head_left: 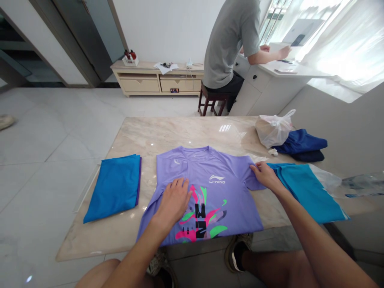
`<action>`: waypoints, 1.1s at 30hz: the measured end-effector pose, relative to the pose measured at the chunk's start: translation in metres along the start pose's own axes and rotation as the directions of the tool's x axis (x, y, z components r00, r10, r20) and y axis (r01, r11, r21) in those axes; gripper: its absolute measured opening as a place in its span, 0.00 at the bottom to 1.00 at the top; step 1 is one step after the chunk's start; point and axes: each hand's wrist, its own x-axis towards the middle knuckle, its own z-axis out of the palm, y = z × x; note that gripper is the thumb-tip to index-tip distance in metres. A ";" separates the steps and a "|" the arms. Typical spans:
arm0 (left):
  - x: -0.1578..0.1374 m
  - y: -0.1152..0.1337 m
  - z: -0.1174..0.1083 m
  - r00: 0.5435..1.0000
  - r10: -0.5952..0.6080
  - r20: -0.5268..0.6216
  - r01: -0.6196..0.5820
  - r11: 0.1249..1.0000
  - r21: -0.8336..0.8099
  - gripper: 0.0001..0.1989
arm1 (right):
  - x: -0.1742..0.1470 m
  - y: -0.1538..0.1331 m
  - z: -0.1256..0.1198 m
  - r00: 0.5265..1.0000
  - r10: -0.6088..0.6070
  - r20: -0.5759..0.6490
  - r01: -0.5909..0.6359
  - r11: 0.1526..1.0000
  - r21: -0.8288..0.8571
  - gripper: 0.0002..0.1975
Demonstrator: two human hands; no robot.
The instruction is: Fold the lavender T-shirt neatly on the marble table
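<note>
A purple T-shirt [234, 204] with a white logo and a bright pink, green and black print lies front up on the table, its collar away from me. The left side looks folded inward, and the lower part hangs over the near edge. My left hand [175, 200] rests flat on the shirt's left half, fingers stretched out. At the right sleeve, my right hand [265, 175] has its thumb and fingers closed on the sleeve's edge.
Folded blue clothing [115, 186] lies on the marble table [141, 130] at left. Turquoise clothing [310, 192], a white plastic bag [274, 130], dark blue clothing [303, 142] and a plastic bottle [363, 185] are at right. Beyond, a person [231, 44] sits on a stool [210, 98].
</note>
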 end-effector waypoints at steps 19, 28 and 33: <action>0.011 -0.009 -0.010 0.999 -0.029 -0.039 0.030 0.999 0.031 0.17 | -0.019 0.001 -0.036 0.992 -0.118 0.055 0.120 0.992 -0.041 0.14; 0.011 -0.006 -0.012 1.000 -0.030 0.006 0.030 0.999 0.026 0.15 | -0.042 -0.042 -0.035 0.994 -0.053 -0.094 0.034 0.981 -0.193 0.14; 0.009 -0.010 -0.013 0.999 -0.020 0.028 0.019 1.000 0.020 0.17 | -0.050 -0.085 -0.033 0.980 -0.187 -0.074 0.201 0.930 0.309 0.18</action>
